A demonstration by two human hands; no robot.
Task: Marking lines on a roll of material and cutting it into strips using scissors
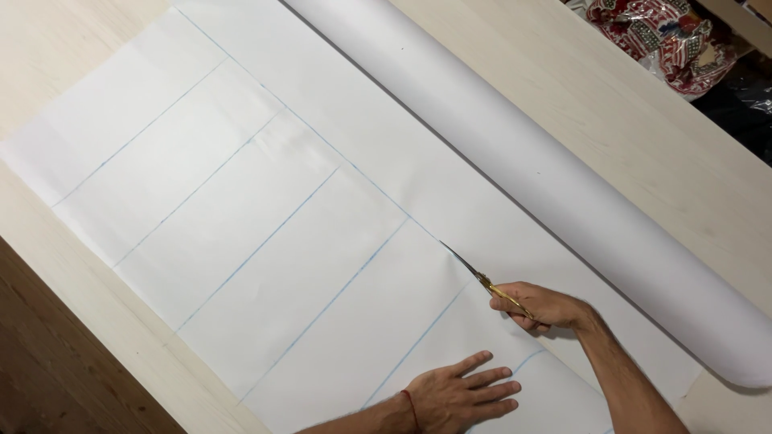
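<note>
A wide white sheet (pixel 265 209) marked with blue lines lies unrolled across the pale wooden table (pixel 627 120). My right hand (pixel 540 307) grips gold-handled scissors (pixel 476 275), whose blades point up-left along a long blue line, with a cut running behind them. My left hand (pixel 460 394) lies flat, fingers spread, on the sheet below the cut, pressing it down. A red thread circles that wrist.
The thick white roll (pixel 515 153) that the sheet comes from lies diagonally across the table, above the cut line. Red patterned fabric in plastic (pixel 659 36) sits beyond the table's far right edge. Brown floor (pixel 48 362) shows at the lower left.
</note>
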